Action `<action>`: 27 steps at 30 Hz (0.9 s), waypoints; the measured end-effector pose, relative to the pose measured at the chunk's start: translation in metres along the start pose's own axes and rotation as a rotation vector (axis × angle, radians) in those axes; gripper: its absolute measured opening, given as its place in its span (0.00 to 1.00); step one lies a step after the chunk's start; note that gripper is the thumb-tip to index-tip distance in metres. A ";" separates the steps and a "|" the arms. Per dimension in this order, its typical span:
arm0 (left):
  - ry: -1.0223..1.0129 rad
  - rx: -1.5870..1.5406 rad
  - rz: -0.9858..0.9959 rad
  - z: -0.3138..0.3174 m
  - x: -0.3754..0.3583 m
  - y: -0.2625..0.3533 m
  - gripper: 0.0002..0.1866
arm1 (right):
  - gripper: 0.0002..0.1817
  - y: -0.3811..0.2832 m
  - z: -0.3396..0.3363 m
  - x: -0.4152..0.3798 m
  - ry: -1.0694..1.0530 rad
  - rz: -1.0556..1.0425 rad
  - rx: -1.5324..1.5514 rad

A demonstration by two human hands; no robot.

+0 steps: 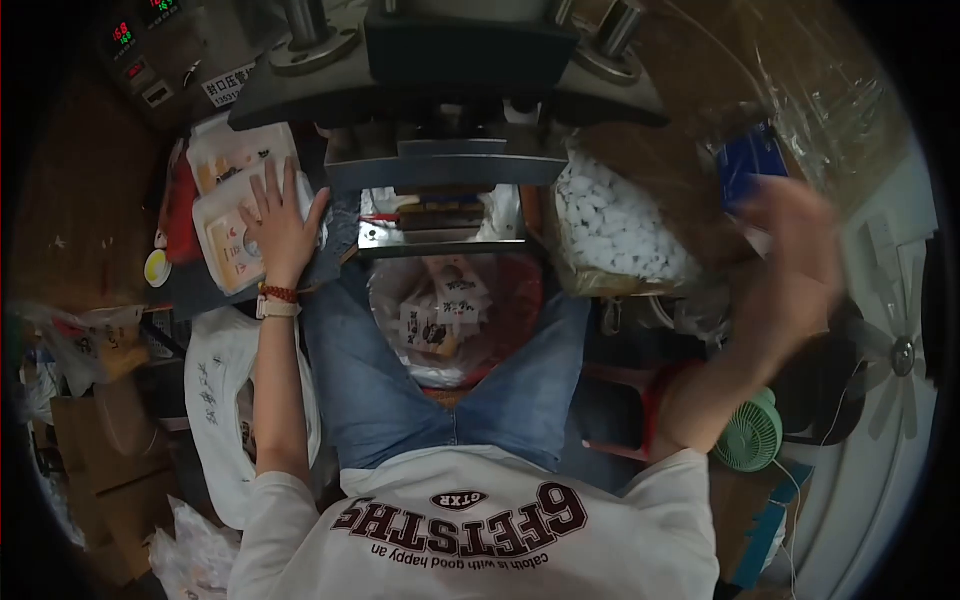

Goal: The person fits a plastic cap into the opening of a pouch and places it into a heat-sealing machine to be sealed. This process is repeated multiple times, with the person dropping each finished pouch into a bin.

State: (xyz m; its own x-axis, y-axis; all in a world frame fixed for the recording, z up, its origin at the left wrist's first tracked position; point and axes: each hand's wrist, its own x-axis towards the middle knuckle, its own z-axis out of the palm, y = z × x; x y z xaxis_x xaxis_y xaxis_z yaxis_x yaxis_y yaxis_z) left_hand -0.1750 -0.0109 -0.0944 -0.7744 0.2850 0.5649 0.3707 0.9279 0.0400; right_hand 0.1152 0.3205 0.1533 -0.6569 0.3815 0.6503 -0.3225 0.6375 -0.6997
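My left hand (282,222) lies with spread fingers on a stack of printed pouches (228,240) at the left of the machine. My right hand (795,240) is raised at the right, smeared by motion, near a blue box (750,165); whether it holds anything is not visible. Between the hands is a sealing machine (445,165) with a metal opening. Below it, between my knees, a round container lined with clear plastic (535,300) holds several small printed packets (440,310).
Right of the machine sits a bag of small white pieces (620,225). A green fan (748,430) and a larger grey fan (902,355) stand at the right. A white bag (215,400) and cardboard (105,470) are at the left.
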 end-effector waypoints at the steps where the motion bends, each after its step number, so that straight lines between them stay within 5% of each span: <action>1: 0.020 0.002 -0.014 -0.007 -0.003 0.001 0.36 | 0.11 0.034 0.024 -0.010 -0.186 0.191 -0.158; 4: 0.133 -0.091 -0.078 -0.058 -0.010 0.012 0.34 | 0.13 0.134 0.054 -0.057 -0.464 -0.028 -0.739; 6: 0.037 -0.042 -0.044 -0.080 -0.034 0.016 0.34 | 0.14 0.156 0.060 -0.065 -0.461 0.139 -0.617; 8: -0.301 -0.046 0.025 -0.083 -0.071 0.015 0.35 | 0.14 0.148 0.063 -0.058 -0.541 0.204 -0.663; 13: -0.066 -0.237 0.229 -0.094 -0.097 0.010 0.28 | 0.18 0.145 0.073 -0.056 -0.502 0.102 -0.694; 19: -0.112 -0.312 0.202 -0.102 -0.089 0.011 0.27 | 0.21 0.139 0.071 -0.063 -0.437 0.180 -0.798; 23: -0.129 -0.369 0.110 -0.109 -0.085 0.012 0.23 | 0.18 0.149 0.078 -0.056 -0.632 0.004 -1.011; 27: 0.097 -0.507 0.030 -0.114 -0.083 0.031 0.21 | 0.14 0.142 0.064 -0.038 -0.690 -0.125 -0.913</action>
State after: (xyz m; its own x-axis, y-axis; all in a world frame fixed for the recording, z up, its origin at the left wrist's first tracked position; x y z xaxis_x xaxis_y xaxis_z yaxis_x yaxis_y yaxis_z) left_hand -0.0411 -0.0331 -0.0463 -0.7175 0.2636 0.6447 0.6124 0.6797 0.4037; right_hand 0.0507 0.3534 0.0105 -0.9792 0.0130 0.2027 0.0167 0.9997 0.0164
